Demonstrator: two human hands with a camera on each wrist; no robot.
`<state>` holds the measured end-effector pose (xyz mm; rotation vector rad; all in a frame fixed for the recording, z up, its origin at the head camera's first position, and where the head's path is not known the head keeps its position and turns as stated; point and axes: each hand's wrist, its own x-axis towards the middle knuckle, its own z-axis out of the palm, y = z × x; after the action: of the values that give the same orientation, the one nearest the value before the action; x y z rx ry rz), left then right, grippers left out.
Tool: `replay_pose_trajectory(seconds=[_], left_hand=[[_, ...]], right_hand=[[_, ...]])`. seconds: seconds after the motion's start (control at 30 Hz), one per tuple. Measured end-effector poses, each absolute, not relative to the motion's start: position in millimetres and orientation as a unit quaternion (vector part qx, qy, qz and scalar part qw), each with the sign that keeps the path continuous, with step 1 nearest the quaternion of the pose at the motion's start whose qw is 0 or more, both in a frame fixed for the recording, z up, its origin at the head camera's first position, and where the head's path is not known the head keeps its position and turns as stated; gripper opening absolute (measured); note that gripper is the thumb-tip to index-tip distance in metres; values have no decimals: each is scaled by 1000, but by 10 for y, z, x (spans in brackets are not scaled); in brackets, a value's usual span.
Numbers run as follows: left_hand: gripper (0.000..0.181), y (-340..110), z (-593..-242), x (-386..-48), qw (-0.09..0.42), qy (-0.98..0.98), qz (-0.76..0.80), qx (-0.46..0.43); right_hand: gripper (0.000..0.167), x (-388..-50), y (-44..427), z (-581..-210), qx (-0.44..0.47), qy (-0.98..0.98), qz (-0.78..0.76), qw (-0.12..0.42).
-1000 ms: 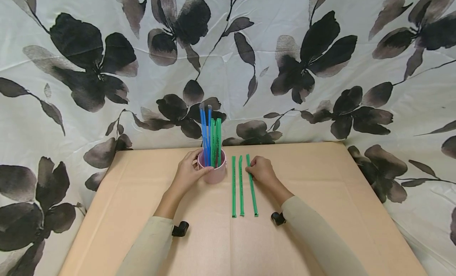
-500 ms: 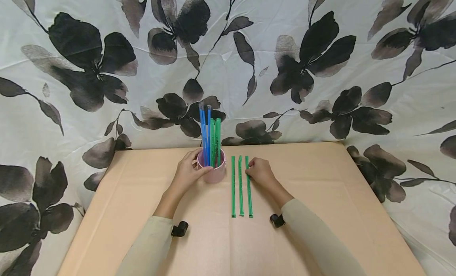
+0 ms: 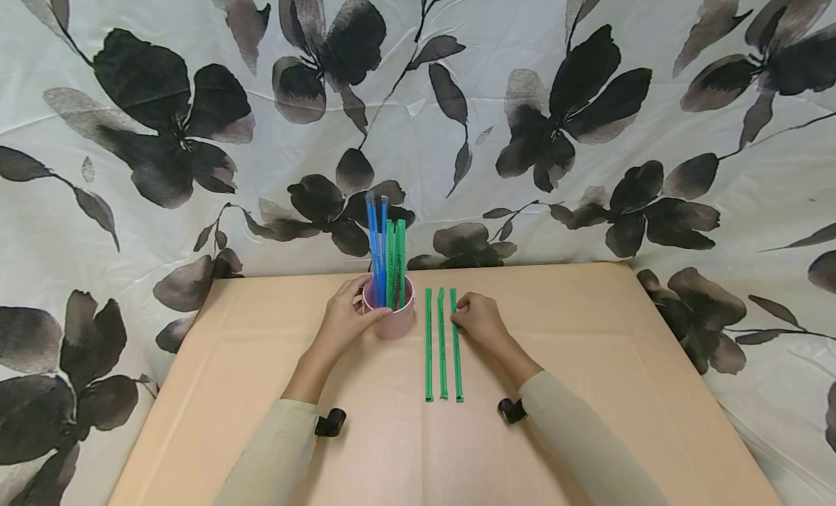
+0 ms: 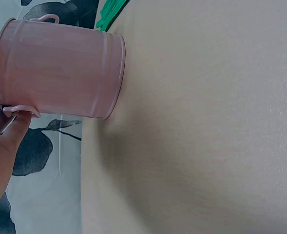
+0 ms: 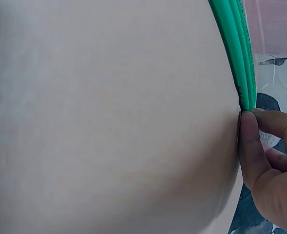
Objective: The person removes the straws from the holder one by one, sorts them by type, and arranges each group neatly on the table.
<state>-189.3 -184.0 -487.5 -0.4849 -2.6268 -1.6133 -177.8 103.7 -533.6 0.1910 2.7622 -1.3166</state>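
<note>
In the head view a pink metal cup with small side handles stands upright near the table's far edge. My left hand holds it from the left, thumb in front; the wrist view shows fingers at a handle. Thin blue sticks with greyish tips and several green straw-like sticks with dark print stand in the cup. Right of it, three more lie side by side. My right hand pinches the rightmost green straw near its far end. The middle straw and left straw lie untouched.
The tan tabletop ends just beyond the cup and straws. Behind it hangs a white cloth with dark flowers. Black wrist cameras sit at both sleeves.
The rightmost straw's near end has swung left, so it now lies nearly parallel with the other two. My left hand and the cup have stayed in place.
</note>
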Motion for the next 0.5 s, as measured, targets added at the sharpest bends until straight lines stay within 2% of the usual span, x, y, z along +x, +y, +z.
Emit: replay_pose_trajectory(seconds=[0.17, 0.5], left_hand=[[78, -1835, -4880, -1894, 13, -843, -515, -154], [79, -1839, -4875, -1887, 11, -842, -517, -152]], right_hand=[[20, -1766, 1054, -5316, 49, 902, -427, 33], [26, -1865, 970, -5053, -1, 880, -475, -18]])
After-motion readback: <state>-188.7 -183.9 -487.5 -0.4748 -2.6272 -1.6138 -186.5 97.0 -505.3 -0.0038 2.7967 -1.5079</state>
